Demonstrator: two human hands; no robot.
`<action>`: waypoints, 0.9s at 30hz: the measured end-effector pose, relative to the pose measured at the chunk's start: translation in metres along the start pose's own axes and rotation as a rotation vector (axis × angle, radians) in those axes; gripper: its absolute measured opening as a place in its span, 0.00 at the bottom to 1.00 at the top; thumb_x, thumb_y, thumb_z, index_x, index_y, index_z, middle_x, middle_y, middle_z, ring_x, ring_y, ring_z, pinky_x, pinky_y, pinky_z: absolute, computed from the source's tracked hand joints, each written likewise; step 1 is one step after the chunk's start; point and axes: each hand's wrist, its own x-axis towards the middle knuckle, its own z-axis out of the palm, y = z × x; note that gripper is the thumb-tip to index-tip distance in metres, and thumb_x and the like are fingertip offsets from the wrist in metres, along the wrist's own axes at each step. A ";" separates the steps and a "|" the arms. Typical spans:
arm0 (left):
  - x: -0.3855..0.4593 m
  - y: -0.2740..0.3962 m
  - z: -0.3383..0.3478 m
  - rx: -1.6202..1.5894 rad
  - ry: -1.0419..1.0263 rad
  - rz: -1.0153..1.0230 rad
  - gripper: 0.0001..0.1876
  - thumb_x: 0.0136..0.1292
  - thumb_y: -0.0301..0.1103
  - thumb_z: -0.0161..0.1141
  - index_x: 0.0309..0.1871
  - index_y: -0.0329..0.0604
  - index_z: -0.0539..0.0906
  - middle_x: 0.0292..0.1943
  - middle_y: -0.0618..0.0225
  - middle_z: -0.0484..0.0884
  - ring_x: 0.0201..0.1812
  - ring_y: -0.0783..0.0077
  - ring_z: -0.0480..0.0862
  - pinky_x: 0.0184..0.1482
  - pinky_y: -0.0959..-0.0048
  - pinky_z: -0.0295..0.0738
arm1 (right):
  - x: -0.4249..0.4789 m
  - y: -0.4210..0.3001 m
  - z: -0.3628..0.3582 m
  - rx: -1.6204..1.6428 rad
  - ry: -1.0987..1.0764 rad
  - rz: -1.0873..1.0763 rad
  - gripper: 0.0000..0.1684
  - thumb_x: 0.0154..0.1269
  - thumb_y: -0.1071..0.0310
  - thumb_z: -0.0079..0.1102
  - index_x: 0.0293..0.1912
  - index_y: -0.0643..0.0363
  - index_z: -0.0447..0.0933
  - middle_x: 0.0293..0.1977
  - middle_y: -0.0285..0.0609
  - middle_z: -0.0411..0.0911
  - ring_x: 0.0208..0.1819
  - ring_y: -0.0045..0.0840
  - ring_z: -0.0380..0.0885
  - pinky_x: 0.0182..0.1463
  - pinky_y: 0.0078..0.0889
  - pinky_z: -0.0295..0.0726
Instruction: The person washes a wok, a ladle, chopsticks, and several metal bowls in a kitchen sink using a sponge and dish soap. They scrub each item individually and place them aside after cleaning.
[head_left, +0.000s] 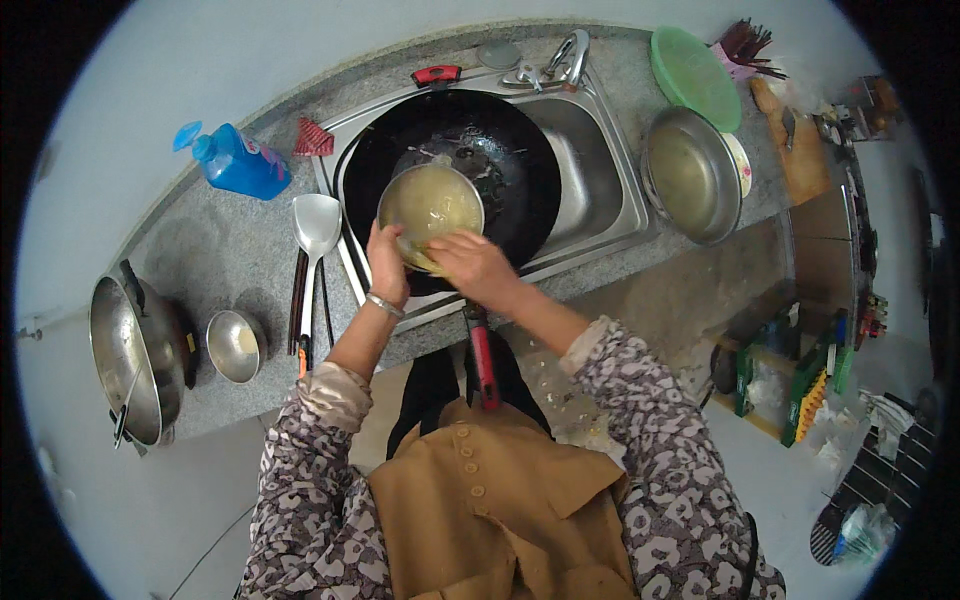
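Observation:
My left hand (388, 264) grips the left side of a round metal bowl (435, 196), tilted over a large black wok (517, 180). My right hand (476, 266) is at the bowl's near rim, fingers bent over its edge. Beneath those fingers shows a piece of yellow cloth (421, 259), mostly hidden and blurred. The bowl's inside looks wet and shiny. The wok rests across the left part of a stainless-steel sink (592, 161). Its long red handle (484, 364) points towards my body, and a short red grip (436, 75) is on its far side. Wet streaks mark its inside.
Left on the counter are a blue pump bottle (244, 161), a red patterned cloth (313, 139), a wok spatula (316, 225), chopsticks (298, 300), a small metal bowl (236, 346) and a metal wok (124, 360). Right of the faucet (576, 56) are a green basin (694, 79) and metal basin (690, 176).

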 end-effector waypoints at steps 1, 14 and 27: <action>-0.007 0.012 0.005 0.073 -0.038 0.074 0.27 0.59 0.29 0.48 0.64 0.39 0.69 0.54 0.62 0.76 0.54 0.66 0.75 0.60 0.71 0.68 | -0.006 0.014 -0.008 0.029 -0.018 -0.011 0.11 0.58 0.66 0.58 0.39 0.61 0.78 0.34 0.50 0.79 0.36 0.43 0.79 0.43 0.46 0.77; -0.013 -0.002 0.028 0.099 0.116 0.153 0.25 0.62 0.32 0.47 0.64 0.39 0.70 0.52 0.62 0.77 0.51 0.68 0.76 0.57 0.71 0.70 | -0.004 -0.014 0.005 0.139 -0.124 0.341 0.10 0.57 0.72 0.57 0.40 0.60 0.79 0.41 0.43 0.81 0.48 0.35 0.80 0.57 0.41 0.75; 0.008 0.039 0.002 -0.026 -0.264 -0.358 0.32 0.67 0.65 0.50 0.61 0.48 0.76 0.58 0.68 0.78 0.56 0.71 0.78 0.61 0.65 0.69 | 0.019 -0.005 -0.021 0.909 -0.057 0.948 0.19 0.64 0.58 0.64 0.44 0.66 0.80 0.31 0.37 0.81 0.32 0.19 0.75 0.38 0.24 0.76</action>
